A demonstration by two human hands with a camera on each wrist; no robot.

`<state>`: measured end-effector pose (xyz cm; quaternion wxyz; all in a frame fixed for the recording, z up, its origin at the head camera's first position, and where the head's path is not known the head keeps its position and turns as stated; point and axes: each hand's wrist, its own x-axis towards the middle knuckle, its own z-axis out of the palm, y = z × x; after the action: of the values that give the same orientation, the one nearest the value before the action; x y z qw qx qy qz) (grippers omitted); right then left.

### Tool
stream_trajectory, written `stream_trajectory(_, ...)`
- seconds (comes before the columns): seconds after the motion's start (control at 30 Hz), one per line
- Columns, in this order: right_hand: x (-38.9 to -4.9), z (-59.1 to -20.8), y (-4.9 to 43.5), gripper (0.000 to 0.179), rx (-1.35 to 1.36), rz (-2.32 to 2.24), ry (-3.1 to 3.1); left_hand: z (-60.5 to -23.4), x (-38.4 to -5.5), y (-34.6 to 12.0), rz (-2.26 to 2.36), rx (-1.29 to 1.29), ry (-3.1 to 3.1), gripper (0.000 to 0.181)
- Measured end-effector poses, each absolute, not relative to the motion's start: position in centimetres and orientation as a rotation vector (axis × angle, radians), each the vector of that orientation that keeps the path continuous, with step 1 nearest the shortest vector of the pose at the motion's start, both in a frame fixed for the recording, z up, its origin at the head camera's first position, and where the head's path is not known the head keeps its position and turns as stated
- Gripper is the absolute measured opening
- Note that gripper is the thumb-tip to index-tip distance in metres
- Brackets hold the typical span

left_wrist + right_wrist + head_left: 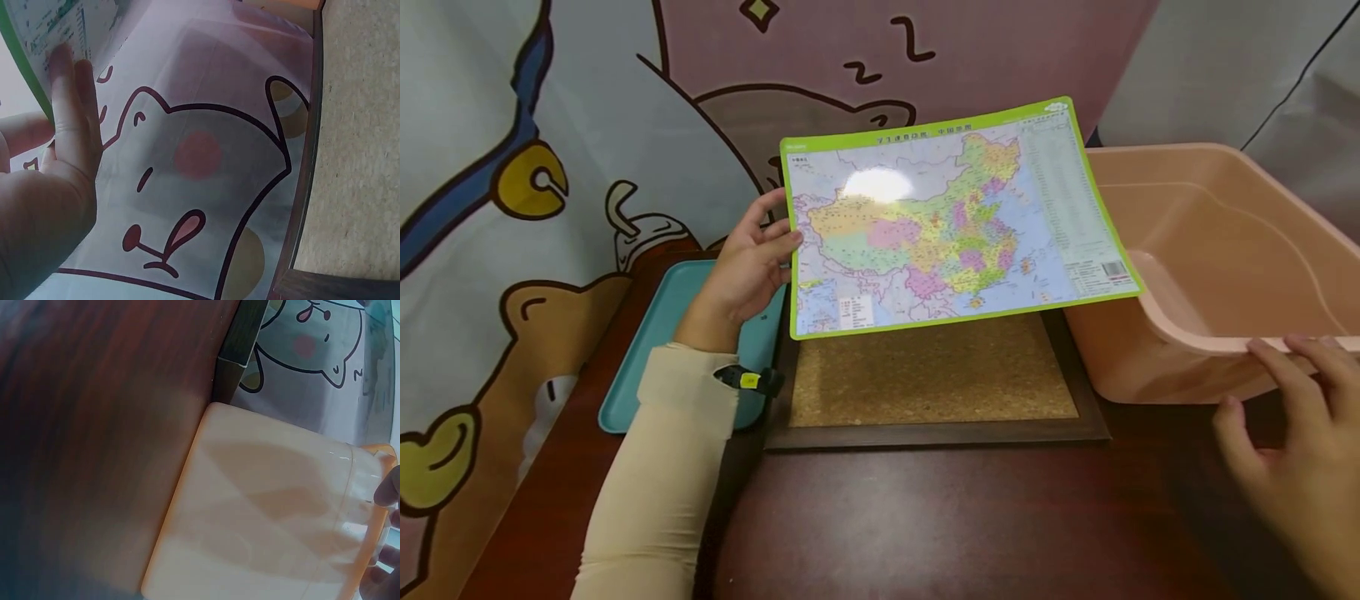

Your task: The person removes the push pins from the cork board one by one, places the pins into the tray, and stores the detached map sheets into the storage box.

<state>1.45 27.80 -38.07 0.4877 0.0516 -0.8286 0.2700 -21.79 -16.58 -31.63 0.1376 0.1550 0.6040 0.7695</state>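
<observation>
My left hand (748, 262) pinches a green-bordered map sheet (917, 233) by its left edge, thumb in front and other fingers reaching behind. The sheet is held up at a tilt above a cork board (932, 375) with a dark frame, hiding the board's far part. In the left wrist view, fingers (65, 100) lie against the sheet's back. My right hand (1311, 433) is at the near rim of a peach plastic tub (1172, 342), its fingertips on the rim and the thumb apart from them. The right wrist view shows those fingers (389, 487) at the rim.
A teal tray (651, 333) lies left of the board, partly behind my left forearm. Everything stands on a dark reddish-brown table (925, 517). A curtain with cartoon animals (602, 100) hangs behind, and a black cable (1300, 75) runs behind the tub.
</observation>
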Motion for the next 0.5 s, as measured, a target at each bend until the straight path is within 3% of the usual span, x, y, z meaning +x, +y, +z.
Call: stream_trajectory(0.5,1.2,-36.7,25.7,0.064,0.154,0.6,-2.025,-31.7,-21.8,-16.8,2.261,0.498,1.682,0.056)
